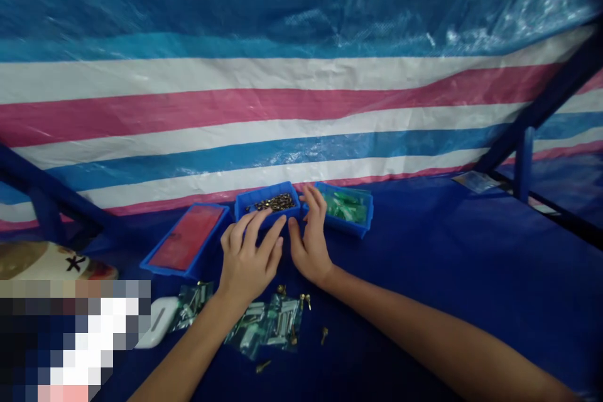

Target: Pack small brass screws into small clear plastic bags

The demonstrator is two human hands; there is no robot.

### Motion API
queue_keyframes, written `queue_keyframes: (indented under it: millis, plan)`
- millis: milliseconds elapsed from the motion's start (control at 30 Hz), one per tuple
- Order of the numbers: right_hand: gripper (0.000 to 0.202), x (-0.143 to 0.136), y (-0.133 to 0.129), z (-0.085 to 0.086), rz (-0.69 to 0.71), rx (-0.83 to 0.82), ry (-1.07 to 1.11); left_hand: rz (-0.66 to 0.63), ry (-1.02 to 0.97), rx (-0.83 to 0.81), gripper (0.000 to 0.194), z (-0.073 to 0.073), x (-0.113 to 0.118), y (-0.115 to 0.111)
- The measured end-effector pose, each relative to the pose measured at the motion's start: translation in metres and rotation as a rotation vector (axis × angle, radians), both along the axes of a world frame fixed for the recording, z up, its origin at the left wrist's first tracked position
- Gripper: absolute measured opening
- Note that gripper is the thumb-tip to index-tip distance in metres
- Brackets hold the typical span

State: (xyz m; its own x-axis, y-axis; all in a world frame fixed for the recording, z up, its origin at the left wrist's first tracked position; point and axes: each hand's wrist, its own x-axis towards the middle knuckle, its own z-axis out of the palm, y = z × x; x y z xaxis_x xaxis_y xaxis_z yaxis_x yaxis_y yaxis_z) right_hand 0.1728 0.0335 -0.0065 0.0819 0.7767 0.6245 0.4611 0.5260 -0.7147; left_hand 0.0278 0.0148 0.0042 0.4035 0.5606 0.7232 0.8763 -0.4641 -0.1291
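Observation:
My left hand (249, 254) hovers at the front of the middle blue bin (267, 221), its fingers spread and nothing seen in them. That bin holds a heap of small brass-coloured metal pieces (279, 202). Close on its right, my right hand (311, 245) is held edge-on with thumb and fingers apart, beside the gap between the middle bin and the right blue bin (370, 210). Green packets (346, 206) fill the right bin. Below my hands lie clear plastic bags (282, 321) of metal parts. Loose brass-coloured pieces (325, 334) are scattered around them.
A blue bin (147, 266) with red flat sheets or bags (188, 239) stands at the left. Nearer are another clear bag (193, 304) and a white plastic object (160, 323). Striped sheeting (301, 103) hangs behind the blue table (424, 264). The lower left corner is pixelated.

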Motion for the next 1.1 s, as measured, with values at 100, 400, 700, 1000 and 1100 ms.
queue_keyframes:
  millis: [100, 400, 700, 1000, 1100]
  plan:
    - [0.043, 0.002, 0.001, -0.001, 0.192, -0.011, -0.062, -0.005, 0.056, -0.009, 0.038, 0.0, -0.005, 0.004]
    - [0.018, 0.006, 0.004, -0.003, 0.402, -0.263, -0.011, -0.092, 0.146, -0.179, 0.02, -0.01, -0.015, 0.016]
    - [0.05, 0.01, 0.0, 0.0, 0.855, -0.275, -0.499, 0.029, 0.148, -0.383, 0.022, -0.016, -0.019, 0.018]
    - [0.048, 0.005, 0.01, -0.014, 0.758, -0.47, -0.266, 0.085, 0.042, -0.441, 0.019, -0.018, -0.019, 0.018]
    - [0.044, 0.005, 0.015, -0.014, 0.639, -0.537, 0.006, 0.06, -0.033, -0.401, 0.022, -0.017, -0.02, 0.016]
